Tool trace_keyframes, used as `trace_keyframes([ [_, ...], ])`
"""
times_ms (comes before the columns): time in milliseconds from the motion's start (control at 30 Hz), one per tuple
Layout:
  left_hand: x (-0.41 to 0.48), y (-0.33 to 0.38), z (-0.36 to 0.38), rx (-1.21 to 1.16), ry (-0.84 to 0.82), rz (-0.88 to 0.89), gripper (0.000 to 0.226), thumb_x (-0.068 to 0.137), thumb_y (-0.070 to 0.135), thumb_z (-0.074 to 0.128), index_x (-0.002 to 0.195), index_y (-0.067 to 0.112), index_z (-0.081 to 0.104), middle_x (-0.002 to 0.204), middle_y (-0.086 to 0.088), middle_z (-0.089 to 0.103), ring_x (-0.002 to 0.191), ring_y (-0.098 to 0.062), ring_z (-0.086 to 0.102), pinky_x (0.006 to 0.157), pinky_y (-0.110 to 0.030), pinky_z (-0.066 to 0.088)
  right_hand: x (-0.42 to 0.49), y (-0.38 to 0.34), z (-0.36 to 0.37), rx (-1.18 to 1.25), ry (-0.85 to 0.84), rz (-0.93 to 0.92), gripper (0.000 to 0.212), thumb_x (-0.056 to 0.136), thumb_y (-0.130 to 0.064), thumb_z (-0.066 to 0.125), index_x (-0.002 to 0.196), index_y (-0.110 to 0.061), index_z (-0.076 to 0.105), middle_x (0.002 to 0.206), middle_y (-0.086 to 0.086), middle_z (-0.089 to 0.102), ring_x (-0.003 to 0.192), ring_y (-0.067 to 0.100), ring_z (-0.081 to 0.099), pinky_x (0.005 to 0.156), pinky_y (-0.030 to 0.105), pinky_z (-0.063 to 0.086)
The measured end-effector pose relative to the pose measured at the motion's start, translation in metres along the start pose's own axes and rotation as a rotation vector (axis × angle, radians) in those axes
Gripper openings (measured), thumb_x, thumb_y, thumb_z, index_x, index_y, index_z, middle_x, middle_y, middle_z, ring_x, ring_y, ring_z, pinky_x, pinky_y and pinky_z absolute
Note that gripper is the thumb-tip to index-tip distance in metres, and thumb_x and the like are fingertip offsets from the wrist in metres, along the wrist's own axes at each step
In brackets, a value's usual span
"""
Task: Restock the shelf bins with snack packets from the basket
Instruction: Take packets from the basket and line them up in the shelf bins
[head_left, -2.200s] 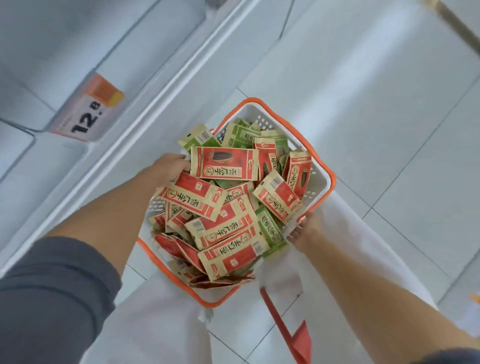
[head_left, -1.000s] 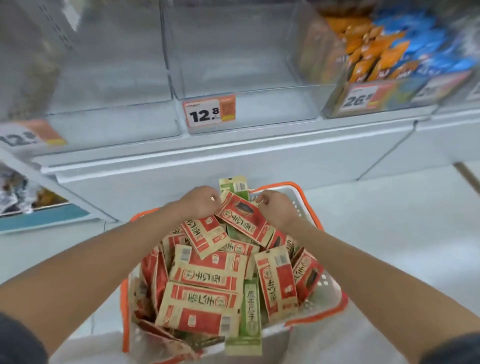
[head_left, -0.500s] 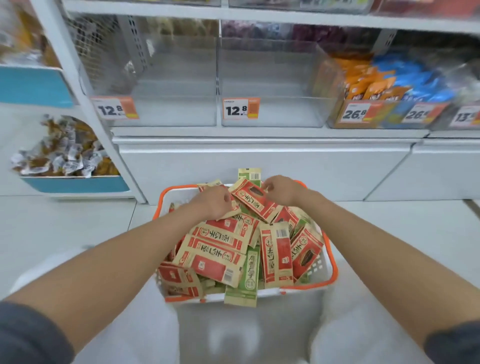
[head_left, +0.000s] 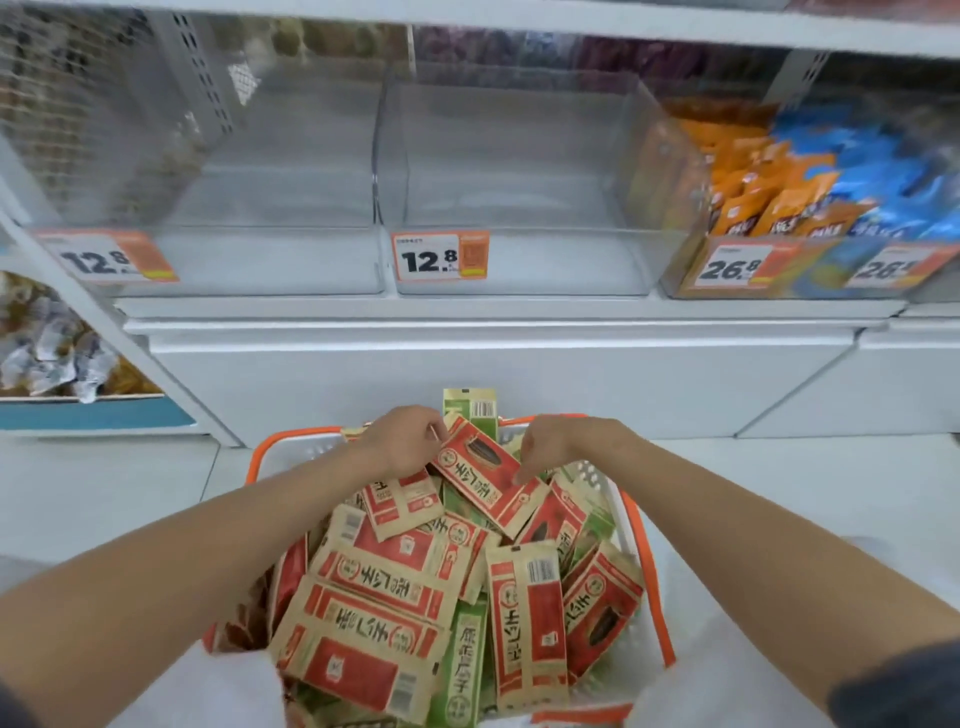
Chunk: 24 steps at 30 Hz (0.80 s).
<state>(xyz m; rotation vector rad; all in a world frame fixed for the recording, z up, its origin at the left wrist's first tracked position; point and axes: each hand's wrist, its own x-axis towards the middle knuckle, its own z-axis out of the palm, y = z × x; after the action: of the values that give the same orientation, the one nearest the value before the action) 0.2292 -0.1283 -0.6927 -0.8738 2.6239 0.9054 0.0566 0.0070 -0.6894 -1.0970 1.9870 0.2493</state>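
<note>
With left hand (head_left: 402, 440) and right hand (head_left: 555, 441) pinching one red packet (head_left: 485, 480) over basket (head_left: 298, 431), lift clear and lay flat in far bin (head_left: 561, 260).

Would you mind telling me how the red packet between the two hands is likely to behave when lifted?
The red packet looks flat and thin, so it is probably light and bendy. Pinched at its ends by the left hand and right hand, it should sag little. Loose packets beneath it might slide.

Packets (head_left: 488, 480) red-and-tan, some green (head_left: 462, 665) — basket (head_left: 655, 587) white, orange rim.
</note>
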Motion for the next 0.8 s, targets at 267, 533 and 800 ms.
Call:
trace_keyframes([
  [267,-0.007,0.025,-0.029,0.109,0.002,0.118,0.023,0.094,0.018,0.053,0.115,0.017,0.062,0.124,-0.002,0.057,0.107,-0.020,0.055,0.087,-0.031,0.047,-0.005,-0.024,-0.002,-0.031,0.139,-0.063,0.017,0.088,-0.019,0.066,0.077,-0.011,0.057,0.082,0.003,0.059,0.074,0.017,0.054,0.067,0.027,0.043],
  [533,-0.024,0.037,-0.027,0.164,-0.036,0.182,0.105,0.081,0.047,0.073,0.156,0.028,0.002,0.163,-0.002,0.005,0.149,-0.027,0.011,0.119,-0.046,0.020,-0.062,-0.051,-0.039,0.171,0.450,-0.238,0.005,0.089,-0.014,0.056,0.093,-0.012,0.057,0.079,0.000,0.060,0.071,0.023,0.060,0.064,0.031,0.047],
  [800,-0.028,0.066,-0.030,-0.296,-0.104,0.266,0.100,0.073,0.021,0.085,0.151,0.025,0.022,0.144,-0.002,0.046,0.134,-0.018,0.043,0.107,-0.028,0.038,-0.099,-0.041,-0.085,0.708,0.413,-0.091,0.015,0.087,-0.007,0.057,0.082,0.003,0.067,0.062,0.014,0.064,0.039,0.012,0.055,0.046,0.019,0.048],
])
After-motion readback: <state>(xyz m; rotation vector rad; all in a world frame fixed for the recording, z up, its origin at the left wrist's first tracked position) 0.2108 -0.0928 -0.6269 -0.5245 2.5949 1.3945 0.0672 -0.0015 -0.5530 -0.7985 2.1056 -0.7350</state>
